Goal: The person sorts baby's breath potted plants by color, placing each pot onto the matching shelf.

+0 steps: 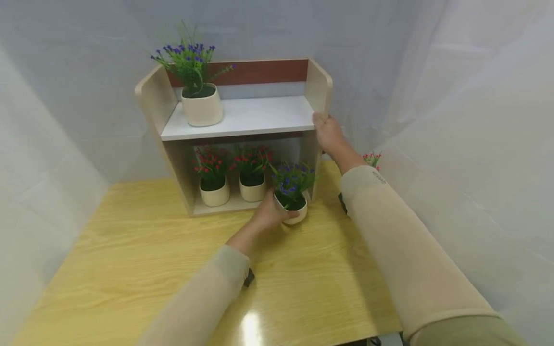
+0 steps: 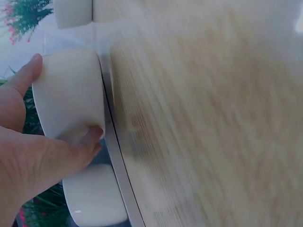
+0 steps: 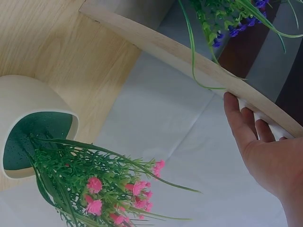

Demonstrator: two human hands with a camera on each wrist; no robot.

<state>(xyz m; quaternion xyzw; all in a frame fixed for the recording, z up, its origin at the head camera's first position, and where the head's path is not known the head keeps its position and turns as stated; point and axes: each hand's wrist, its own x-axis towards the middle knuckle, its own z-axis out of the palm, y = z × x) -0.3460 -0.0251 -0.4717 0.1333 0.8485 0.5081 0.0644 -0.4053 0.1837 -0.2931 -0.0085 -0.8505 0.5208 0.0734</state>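
My left hand (image 1: 270, 211) grips a cream pot (image 1: 298, 217) of purple flowers, fingers and thumb on its sides, at the lower right front of a two-tier shelf (image 1: 259, 115). In the left wrist view, this pot (image 2: 71, 94) sits between thumb and fingers; its base seems level with the lower board's edge. With my right hand (image 1: 330, 134) I hold the shelf's right side panel (image 1: 319, 89) near the upper board. The right wrist view has its fingers (image 3: 234, 116) against the panel's outer side; the thumb is hidden there.
Two red-flowered pots (image 1: 215, 194) stand on the lower board. A taller purple-flowered pot (image 1: 202, 108) is on the upper board's left. Right of the shelf, a pink-flowered pot (image 3: 38, 101) stands on the wooden table (image 1: 130, 250), mostly behind my right arm in the head view.
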